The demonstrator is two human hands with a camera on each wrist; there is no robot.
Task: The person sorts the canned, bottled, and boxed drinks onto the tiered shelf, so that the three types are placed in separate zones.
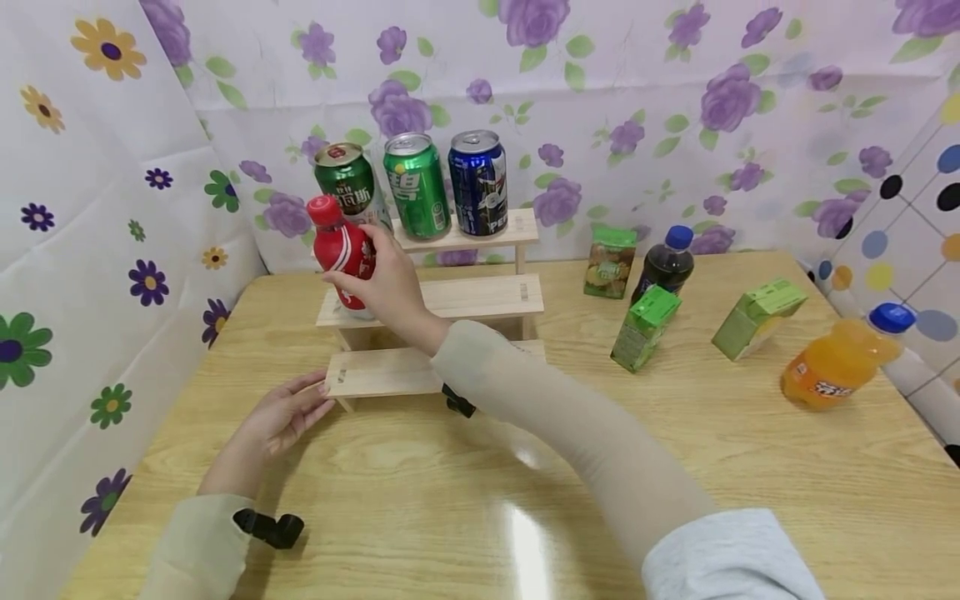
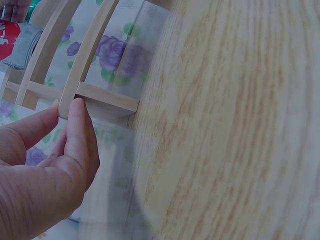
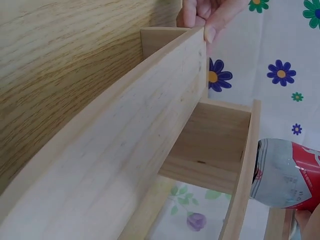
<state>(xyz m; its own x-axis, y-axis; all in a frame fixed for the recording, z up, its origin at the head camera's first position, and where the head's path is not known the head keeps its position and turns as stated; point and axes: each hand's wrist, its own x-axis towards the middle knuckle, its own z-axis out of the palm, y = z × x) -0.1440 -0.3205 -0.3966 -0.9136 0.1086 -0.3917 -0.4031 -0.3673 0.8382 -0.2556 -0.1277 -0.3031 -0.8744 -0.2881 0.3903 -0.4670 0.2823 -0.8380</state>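
Red-labelled cola bottle (image 1: 339,247) gripped cap-up by the right hand (image 1: 393,279), thumb on one side and fingers round the other, at the left end of the middle shelf (image 1: 480,298) of the wooden rack (image 1: 521,257). Cannot tell whether fully resting on the board or just above it. Left hand (image 1: 288,414) pinching the left end of the bottom shelf (image 1: 386,375), probably for steadiness. Apparently done: top shelf (image 1: 517,228) stocked with dark green can (image 1: 347,179), bright green can (image 1: 417,187) and blue Pepsi can (image 1: 477,183), side by side. Under way: placing of the cola bottle, release not yet made. Likely left: dark soda bottle (image 1: 666,267), orange soda bottle (image 1: 828,367) and three green drink cartons (image 1: 645,327), all on the table (image 1: 570,450) right of the rack. Seemingly under half finished.
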